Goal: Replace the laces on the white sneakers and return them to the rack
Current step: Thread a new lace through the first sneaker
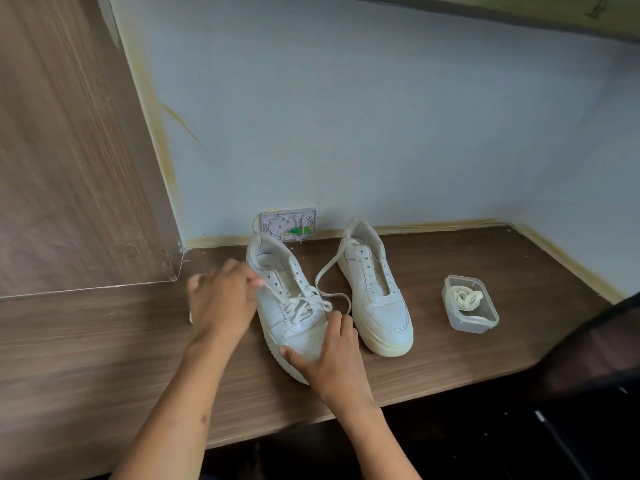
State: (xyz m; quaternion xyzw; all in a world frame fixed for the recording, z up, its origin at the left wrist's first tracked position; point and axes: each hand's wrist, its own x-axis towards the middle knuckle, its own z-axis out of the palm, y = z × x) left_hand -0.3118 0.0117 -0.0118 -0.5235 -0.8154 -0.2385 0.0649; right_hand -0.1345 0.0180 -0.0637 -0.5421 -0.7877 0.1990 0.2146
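The left hand [221,299] pinched the lace [304,303] beside the left sneaker [291,306], its grip blurred. The right hand [332,355] pressed the toe, fingers relaxed. A container [485,317] of laces sat on the surface [485,258].

A brown wood-grain counter [450,282] runs along a pale blue-grey wall [381,116], with yellowed trim [433,226] at the joint. At nine o'clock stands a tall wood-grain panel [62,150]. At twelve o'clock an opened wall box [288,223] shows its wiring.
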